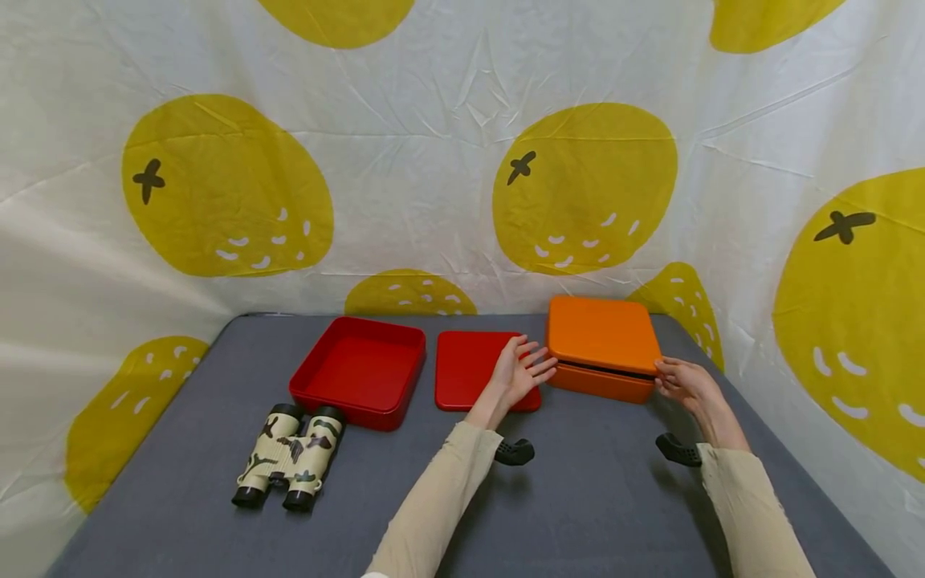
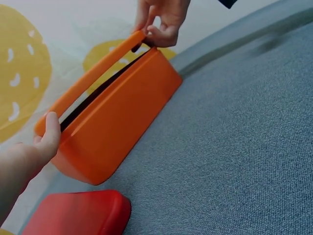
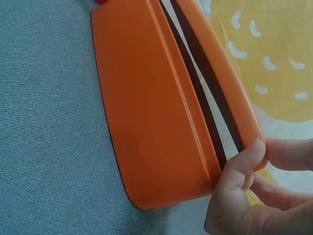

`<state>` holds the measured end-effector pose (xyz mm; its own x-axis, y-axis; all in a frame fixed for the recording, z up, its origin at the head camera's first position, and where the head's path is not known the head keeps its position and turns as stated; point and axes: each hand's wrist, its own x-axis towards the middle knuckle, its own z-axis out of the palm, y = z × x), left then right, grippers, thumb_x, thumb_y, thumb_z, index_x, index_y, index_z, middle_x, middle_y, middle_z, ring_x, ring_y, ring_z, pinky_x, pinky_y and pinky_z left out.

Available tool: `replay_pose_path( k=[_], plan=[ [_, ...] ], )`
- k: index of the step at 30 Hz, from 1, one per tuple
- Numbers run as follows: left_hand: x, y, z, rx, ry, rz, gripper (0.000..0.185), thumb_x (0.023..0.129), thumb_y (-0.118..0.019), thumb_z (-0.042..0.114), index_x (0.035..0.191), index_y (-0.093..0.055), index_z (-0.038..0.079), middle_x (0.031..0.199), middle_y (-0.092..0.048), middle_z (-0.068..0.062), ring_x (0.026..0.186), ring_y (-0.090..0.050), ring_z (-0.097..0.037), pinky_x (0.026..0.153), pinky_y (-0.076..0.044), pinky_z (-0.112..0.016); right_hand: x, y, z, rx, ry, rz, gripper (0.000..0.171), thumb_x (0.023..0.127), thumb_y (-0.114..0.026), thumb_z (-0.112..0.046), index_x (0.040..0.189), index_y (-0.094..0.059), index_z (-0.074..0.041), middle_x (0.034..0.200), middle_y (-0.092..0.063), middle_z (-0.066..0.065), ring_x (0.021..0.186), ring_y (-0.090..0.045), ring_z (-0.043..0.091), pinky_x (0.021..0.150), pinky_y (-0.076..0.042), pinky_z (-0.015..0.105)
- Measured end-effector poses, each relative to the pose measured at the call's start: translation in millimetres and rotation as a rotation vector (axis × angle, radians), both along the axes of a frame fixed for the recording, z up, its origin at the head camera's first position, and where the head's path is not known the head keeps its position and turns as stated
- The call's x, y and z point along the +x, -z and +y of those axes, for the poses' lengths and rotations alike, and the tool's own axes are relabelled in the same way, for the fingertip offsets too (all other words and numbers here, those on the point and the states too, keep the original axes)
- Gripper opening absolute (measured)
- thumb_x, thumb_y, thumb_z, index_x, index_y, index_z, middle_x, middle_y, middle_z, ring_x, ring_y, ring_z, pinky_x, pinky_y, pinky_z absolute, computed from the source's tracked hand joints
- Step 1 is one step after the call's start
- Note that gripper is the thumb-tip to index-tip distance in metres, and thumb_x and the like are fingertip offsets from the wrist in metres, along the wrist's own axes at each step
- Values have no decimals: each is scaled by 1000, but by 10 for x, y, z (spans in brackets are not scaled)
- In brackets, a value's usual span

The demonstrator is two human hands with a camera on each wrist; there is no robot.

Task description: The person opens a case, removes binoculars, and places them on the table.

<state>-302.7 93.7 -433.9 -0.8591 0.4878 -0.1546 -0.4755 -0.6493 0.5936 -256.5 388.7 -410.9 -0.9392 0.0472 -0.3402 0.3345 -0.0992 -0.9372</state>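
An orange box [image 1: 600, 383] stands at the back right of the grey table, its orange lid [image 1: 603, 333] raised a little so that a dark gap shows along the front. My right hand [image 1: 668, 373] pinches the lid's right front corner [image 3: 254, 142] between thumb and fingers. My left hand [image 1: 531, 360] is at the lid's left corner with its fingers spread, and its thumb [image 2: 49, 134] rests against the lid's edge [image 2: 93, 81]. Whether that hand's fingers hook under the lid is hidden.
A flat red lid [image 1: 470, 365] lies under my left wrist, with an open red tray [image 1: 340, 405] to its left. Camouflage binoculars [image 1: 289, 466] lie at the front left. A white cloth with yellow fruit [image 1: 585, 189] hangs behind and beside the table.
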Motion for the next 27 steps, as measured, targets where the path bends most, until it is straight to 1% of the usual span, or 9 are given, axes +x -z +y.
replay_pose_path(
  k=[3,4,6,7,10,14,20,27],
  plan=[
    [-8,5,-11,7,-1,7,61,89,-43,35,136,-25,1,142,-29,-20,126,-35,-40,105,-30,-46,-1,39,26,7,-14,18,72,84,-59,-23,141,-20,-4,78,-54,-7,67,-53,8,65,-49,21],
    [-8,5,-17,9,-2,8,61,89,-43,34,136,-26,0,141,-29,-20,126,-35,-40,105,-30,-47,5,33,9,18,-8,17,72,85,-59,-23,142,-18,-3,78,-53,-8,67,-53,7,65,-48,21],
    [-1,-2,-35,11,4,10,60,89,-43,34,136,-26,0,142,-29,-20,127,-35,-40,106,-29,-47,34,-2,-31,23,-6,15,72,85,-57,-22,142,-16,-3,77,-54,-8,67,-53,7,65,-49,21],
    [5,-6,-45,11,8,12,60,89,-42,34,136,-26,0,142,-29,-20,127,-35,-40,106,-29,-47,67,-45,-77,64,3,0,78,86,-56,-24,142,-7,0,77,-53,-11,67,-52,5,66,-48,19],
    [29,-24,-78,9,18,16,58,90,-40,33,136,-26,1,141,-30,-20,127,-35,-40,106,-28,-46,126,-120,-146,73,-3,-10,74,88,-52,-22,142,-5,1,75,-54,-12,67,-53,4,66,-48,19],
    [62,-58,-122,9,35,31,57,90,-39,33,136,-26,2,141,-31,-19,127,-35,-39,106,-28,-47,187,-186,-190,56,-20,-21,71,91,-47,-19,141,-3,3,75,-54,-11,68,-52,5,67,-48,19],
    [89,-101,-167,18,61,60,57,91,-39,33,137,-24,3,143,-29,-17,129,-33,-38,106,-27,-48,244,-241,-221,32,-47,-8,79,89,-51,-20,141,5,3,77,-55,-11,70,-53,5,68,-49,20],
    [115,-115,-203,11,81,41,57,90,-40,32,138,-24,4,144,-27,-18,129,-32,-39,107,-25,-48,298,-249,-223,11,-51,3,82,89,-51,-21,141,8,2,78,-56,-12,71,-54,4,68,-49,19]
  ],
)
